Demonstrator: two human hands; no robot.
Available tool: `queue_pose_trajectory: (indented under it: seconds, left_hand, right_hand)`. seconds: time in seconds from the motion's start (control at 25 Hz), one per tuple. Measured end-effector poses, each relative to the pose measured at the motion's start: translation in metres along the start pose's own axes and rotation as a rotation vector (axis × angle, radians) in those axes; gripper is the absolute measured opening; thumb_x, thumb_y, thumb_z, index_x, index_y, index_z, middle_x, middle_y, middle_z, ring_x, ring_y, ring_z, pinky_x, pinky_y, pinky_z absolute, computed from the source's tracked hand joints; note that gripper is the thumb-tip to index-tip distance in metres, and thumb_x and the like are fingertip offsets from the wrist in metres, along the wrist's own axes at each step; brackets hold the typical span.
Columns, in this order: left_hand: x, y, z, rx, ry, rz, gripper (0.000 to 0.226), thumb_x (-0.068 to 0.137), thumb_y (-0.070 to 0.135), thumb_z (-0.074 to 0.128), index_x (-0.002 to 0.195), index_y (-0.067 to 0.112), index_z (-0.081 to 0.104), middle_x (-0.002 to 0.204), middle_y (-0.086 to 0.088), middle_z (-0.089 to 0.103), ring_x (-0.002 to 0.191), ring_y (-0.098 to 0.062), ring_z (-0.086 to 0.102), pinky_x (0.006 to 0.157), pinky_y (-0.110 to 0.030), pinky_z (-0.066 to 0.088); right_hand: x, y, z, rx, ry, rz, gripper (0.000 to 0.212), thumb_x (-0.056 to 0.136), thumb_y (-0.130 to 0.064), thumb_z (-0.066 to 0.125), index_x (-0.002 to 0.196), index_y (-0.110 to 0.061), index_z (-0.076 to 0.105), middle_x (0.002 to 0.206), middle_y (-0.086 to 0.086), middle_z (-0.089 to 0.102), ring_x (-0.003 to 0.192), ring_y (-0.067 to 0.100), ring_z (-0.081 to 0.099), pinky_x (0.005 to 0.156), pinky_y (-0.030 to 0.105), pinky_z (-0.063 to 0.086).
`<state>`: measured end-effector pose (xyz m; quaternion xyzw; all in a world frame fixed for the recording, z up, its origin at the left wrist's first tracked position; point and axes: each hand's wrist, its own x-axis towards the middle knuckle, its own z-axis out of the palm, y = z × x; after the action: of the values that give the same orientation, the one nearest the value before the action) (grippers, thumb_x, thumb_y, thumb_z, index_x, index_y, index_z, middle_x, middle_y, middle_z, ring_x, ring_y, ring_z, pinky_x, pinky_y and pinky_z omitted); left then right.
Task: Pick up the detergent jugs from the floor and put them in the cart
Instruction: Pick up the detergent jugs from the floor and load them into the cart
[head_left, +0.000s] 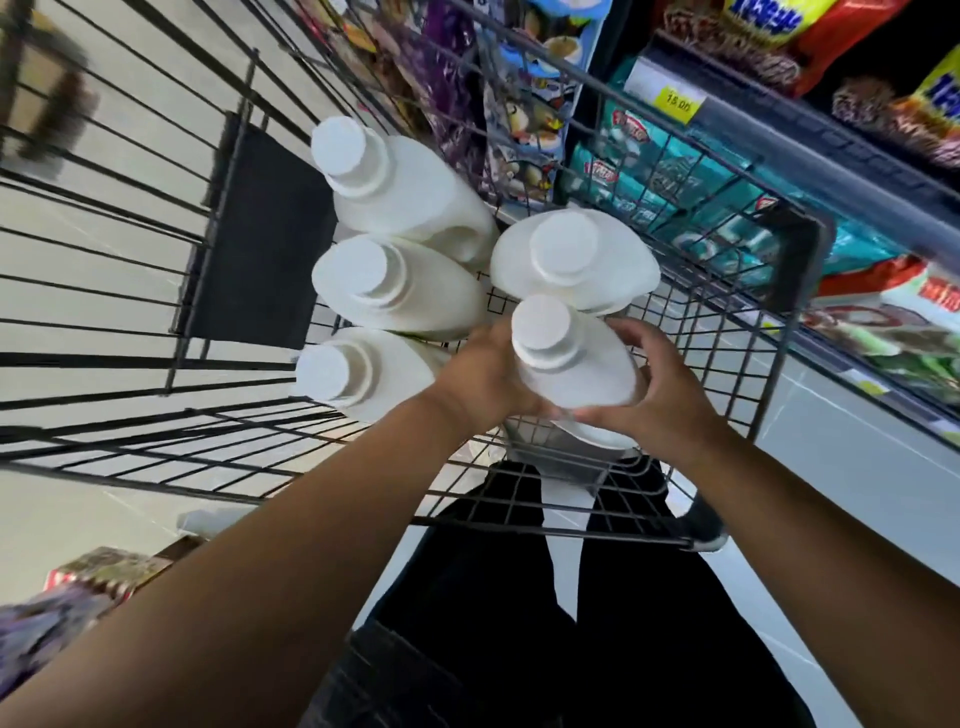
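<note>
Two bare forearms reach forward and down from the bottom of the view, meeting over the near right part of the cart (545, 530). The left hand (483, 379) lies against the left side of the held jug (576, 364) with its back toward the camera and its fingers wrapped out of sight round the body. The right hand (670, 400) clasps the opposite side, fingers curled over the far shoulder and thumb stretched across the near lower edge. Both hands grasp this one jug.

The held jug is white. Its round cap points up at the camera and its long axis is close to vertical, leaning a little toward the cart's far end. It is inside the wire basket; whether its base touches the cart bottom cannot be told.

The cart holds more white jugs, all upright with caps up. A row of three jugs (395, 286) runs along the left side, touching one another. A single jug (571, 260) stands just beyond the held jug on the right. A black panel (260, 239) hangs on the cart's left wall.

Shelves (779, 249) of packaged goods line the right, with a yellow price tag (678, 101). Black trousers (519, 623) and pale floor (857, 467) show below.
</note>
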<state>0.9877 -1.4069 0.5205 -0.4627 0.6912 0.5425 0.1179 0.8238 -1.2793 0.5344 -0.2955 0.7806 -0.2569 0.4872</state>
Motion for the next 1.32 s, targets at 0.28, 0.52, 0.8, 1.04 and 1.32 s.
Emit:
queue_pose_trajectory:
  seconds: [0.28, 0.52, 0.8, 1.04, 1.32]
  left_hand:
    - [0.005, 0.002, 0.004, 0.076, -0.090, 0.093, 0.108, 0.051, 0.028, 0.097, 0.143, 0.031, 0.040, 0.145, -0.003, 0.041, 0.135, -0.021, 0.038, 0.114, -0.038, 0.035]
    - [0.006, -0.009, -0.009, 0.049, 0.036, 0.086, 0.113, 0.045, 0.030, 0.098, 0.142, 0.020, 0.042, 0.141, -0.009, 0.044, 0.133, -0.024, 0.042, 0.113, -0.035, 0.036]
    - [-0.010, -0.001, -0.021, 0.131, 0.035, 0.070, 0.102, 0.061, 0.031, 0.093, 0.146, 0.025, 0.037, 0.143, -0.008, 0.045, 0.131, -0.023, 0.045, 0.109, -0.030, 0.035]
    - [-0.047, 0.028, -0.051, 0.246, 0.038, 0.187, 0.109, 0.058, 0.037, 0.094, 0.148, 0.025, 0.034, 0.144, -0.009, 0.044, 0.133, -0.022, 0.043, 0.110, -0.025, 0.031]
    - [-0.098, 0.127, -0.051, 0.402, 0.040, 0.395, 0.111, 0.056, 0.055, 0.087, 0.149, 0.030, 0.032, 0.150, -0.003, 0.036, 0.136, -0.024, 0.040, 0.112, -0.038, 0.037]
  right_hand:
    - [-0.005, 0.013, 0.006, -0.044, -0.024, 0.052, 0.108, 0.052, -0.021, 0.094, 0.140, -0.037, 0.034, 0.137, -0.007, 0.042, 0.123, 0.016, 0.042, 0.098, 0.029, 0.036]
    - [0.020, -0.003, 0.015, -0.089, -0.104, -0.042, 0.110, 0.055, -0.019, 0.093, 0.144, -0.037, 0.032, 0.141, -0.007, 0.039, 0.126, 0.014, 0.038, 0.107, 0.035, 0.033]
    - [0.010, -0.004, 0.011, -0.127, -0.006, -0.022, 0.106, 0.053, -0.025, 0.094, 0.142, -0.030, 0.037, 0.145, -0.001, 0.039, 0.127, 0.019, 0.042, 0.108, 0.041, 0.037]
    - [-0.016, -0.022, -0.020, -0.205, -0.011, -0.066, 0.115, 0.054, -0.036, 0.093, 0.149, -0.025, 0.029, 0.151, 0.007, 0.031, 0.130, 0.025, 0.044, 0.109, 0.044, 0.038]
    - [-0.089, -0.049, -0.091, -0.124, 0.156, -0.119, 0.113, 0.061, -0.043, 0.088, 0.152, -0.031, 0.022, 0.156, 0.003, 0.025, 0.136, 0.022, 0.036, 0.110, 0.035, 0.034]
